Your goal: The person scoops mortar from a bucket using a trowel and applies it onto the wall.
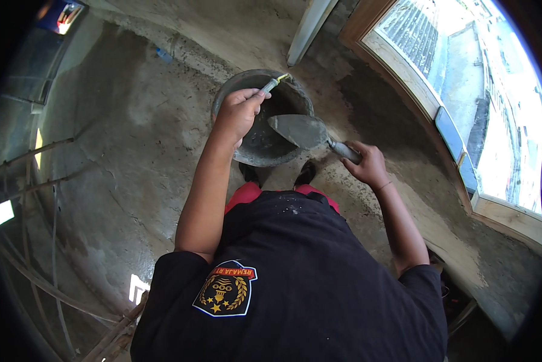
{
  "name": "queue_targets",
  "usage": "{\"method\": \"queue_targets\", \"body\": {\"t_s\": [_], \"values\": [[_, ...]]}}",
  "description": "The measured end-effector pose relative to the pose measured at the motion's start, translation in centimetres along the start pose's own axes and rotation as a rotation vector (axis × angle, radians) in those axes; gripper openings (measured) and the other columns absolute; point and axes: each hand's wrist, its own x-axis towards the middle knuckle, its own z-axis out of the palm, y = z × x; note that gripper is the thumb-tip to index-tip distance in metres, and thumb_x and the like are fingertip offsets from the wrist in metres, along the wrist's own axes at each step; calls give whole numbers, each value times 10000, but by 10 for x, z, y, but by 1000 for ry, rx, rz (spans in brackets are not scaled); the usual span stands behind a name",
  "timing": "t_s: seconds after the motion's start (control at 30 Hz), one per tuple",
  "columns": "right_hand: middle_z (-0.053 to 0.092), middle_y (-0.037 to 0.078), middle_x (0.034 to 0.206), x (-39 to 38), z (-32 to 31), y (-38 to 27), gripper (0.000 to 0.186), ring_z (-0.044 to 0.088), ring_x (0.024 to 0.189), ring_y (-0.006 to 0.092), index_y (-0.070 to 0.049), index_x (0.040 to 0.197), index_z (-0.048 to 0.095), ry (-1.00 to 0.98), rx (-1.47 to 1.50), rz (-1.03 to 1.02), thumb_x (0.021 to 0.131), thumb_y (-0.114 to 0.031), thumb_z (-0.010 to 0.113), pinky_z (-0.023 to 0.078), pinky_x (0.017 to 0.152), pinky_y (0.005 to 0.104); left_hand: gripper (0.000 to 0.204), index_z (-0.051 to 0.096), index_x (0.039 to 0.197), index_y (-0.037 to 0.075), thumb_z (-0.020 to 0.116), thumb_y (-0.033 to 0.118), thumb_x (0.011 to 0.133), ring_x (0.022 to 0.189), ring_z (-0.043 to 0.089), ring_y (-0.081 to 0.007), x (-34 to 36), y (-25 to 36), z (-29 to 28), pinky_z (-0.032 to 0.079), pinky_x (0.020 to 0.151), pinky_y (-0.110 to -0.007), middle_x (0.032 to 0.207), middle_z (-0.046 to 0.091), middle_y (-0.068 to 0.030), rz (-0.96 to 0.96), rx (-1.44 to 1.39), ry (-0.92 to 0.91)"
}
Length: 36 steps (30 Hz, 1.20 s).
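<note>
Below my left hand (239,116), gripping a thin tool (270,86) I can't make out, sits the tub (265,159); my right hand (368,165) grips a trowel (301,131) that could strike it if dipped.

The trowel (303,131) hides the tub (254,151) — only partly.

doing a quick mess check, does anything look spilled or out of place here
A small clear-blue plastic bottle on the grey floor, ahead and left of the round grey basin, looks like stray litter, apart from the work. Whitish specks on the black fabric shirt look like splashes.
</note>
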Motion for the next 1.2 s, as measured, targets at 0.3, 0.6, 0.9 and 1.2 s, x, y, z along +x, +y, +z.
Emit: {"method": "queue_targets", "body": {"t_s": [0.3, 0.6, 0.9, 1.2], "values": [[653, 140, 819, -44, 18, 18, 407, 626, 749, 315, -135, 1050, 658, -53, -166, 212, 694, -323, 712, 497, 674, 395, 210, 642, 957, 9, 528, 178, 904, 512, 289, -1, 14, -15, 15, 211, 459, -167, 609, 382, 83, 29, 26, -2], [651, 129, 804, -56, 15, 16, 382, 625, 738, 311, -136, 1034, 663, 35, -127, 214, 696, -308, 712, 497, 653, 382, 210, 640, 955, 8, 532, 181, 902, 520, 307, -4, 16, -18, 14, 225, 466, -171, 610, 391, 81, -3, -17, -11], [649, 130, 808, -52, 13, 19, 365, 625, 739, 312, -135, 1024, 662, 31, -115, 209, 699, -292, 713, 496, 655, 381, 212, 646, 916, 5, 529, 182, 903, 527, 341, -21, 19, -18, 15, 274, 473, -199, 620, 424, 62, 2, 21, -22], [650, 140, 817, -55, 19, 16, 376, 626, 747, 315, -137, 1038, 660, 50, -78, 243, 703, -300, 711, 498, 669, 378, 218, 646, 940, -1, 526, 178, 905, 518, 305, -14, 18, -23, 19, 231, 477, -174, 603, 390, 76, 19, 30, -13]]}}
